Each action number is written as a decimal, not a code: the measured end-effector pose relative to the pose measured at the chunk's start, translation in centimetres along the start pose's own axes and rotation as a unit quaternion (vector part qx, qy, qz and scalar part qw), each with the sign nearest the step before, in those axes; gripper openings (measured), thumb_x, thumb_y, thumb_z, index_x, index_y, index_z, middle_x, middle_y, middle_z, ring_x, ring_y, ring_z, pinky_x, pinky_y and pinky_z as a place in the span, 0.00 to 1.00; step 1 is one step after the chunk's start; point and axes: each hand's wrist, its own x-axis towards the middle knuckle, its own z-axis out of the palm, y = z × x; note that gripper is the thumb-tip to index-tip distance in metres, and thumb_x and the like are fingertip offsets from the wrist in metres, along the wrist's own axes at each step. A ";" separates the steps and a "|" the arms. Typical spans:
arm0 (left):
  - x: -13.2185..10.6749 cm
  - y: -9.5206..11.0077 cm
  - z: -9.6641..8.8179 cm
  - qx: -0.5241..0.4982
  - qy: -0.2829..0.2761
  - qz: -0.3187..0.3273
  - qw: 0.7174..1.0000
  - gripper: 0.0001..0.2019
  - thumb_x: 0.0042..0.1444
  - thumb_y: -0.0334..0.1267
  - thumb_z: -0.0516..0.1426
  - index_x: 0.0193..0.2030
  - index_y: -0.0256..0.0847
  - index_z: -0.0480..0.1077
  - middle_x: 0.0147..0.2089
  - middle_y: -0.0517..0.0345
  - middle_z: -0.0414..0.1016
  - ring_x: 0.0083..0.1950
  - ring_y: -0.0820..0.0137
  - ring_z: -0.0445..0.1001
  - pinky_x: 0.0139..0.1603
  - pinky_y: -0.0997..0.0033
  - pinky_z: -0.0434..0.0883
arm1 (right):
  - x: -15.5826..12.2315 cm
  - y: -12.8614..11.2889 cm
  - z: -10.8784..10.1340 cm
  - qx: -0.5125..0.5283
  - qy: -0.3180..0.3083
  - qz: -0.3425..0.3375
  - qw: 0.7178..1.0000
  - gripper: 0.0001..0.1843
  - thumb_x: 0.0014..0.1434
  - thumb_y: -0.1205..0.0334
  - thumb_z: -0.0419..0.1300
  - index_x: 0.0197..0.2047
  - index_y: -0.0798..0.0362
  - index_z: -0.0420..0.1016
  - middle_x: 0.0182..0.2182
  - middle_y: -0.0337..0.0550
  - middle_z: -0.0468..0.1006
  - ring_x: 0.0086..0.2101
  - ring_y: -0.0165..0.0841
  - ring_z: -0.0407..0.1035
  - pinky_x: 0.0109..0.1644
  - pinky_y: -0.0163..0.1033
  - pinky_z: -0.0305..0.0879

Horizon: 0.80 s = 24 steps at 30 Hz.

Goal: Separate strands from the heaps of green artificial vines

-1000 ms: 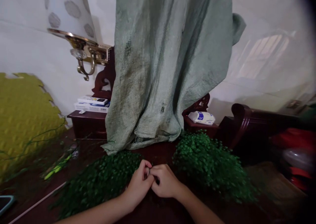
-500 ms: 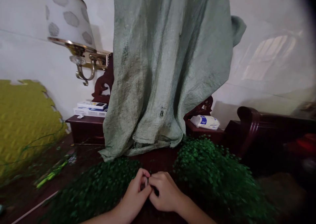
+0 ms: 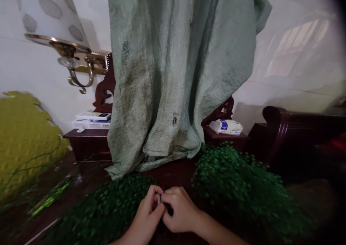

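Low in the middle of the view, my left hand (image 3: pixel 148 212) and my right hand (image 3: pixel 180 209) meet, thumbs and fingertips pinched together. Whatever lies between the fingers is too small and dark to make out. A leafy green heap of artificial foliage (image 3: pixel 100 205) spreads beside and behind my left hand. Another bushy green heap of foliage (image 3: pixel 238 180) lies to the right of my right hand, apart from it. Both heaps rest on a dark reddish-brown wooden surface (image 3: pixel 169 176).
A grey-green woven sack (image 3: pixel 173 75) hangs ahead. Left are a wall lamp (image 3: pixel 54 18), white boxes (image 3: pixel 92 124), a yellow foam mat (image 3: pixel 27 129), a bright green strip (image 3: pixel 51 198) and a thin pale stick (image 3: pixel 40 232). A tissue pack (image 3: pixel 227 127) lies right, near a carved wooden armrest (image 3: pixel 275 129).
The view has shifted slightly, so the lamp and boxes stand farther left in it. My hands stay together in nearly the same pinch.
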 end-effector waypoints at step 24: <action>0.0 -0.2 -0.1 -0.015 -0.057 -0.013 0.998 0.12 0.49 0.31 0.51 0.41 0.42 0.58 0.29 0.64 0.67 0.31 0.70 0.65 0.33 0.71 0.60 | -0.4 0.7 0.0 0.080 -0.052 0.026 0.995 0.03 0.42 0.69 0.55 0.21 0.53 0.64 0.19 0.33 0.65 0.23 0.27 0.60 0.32 0.33 0.57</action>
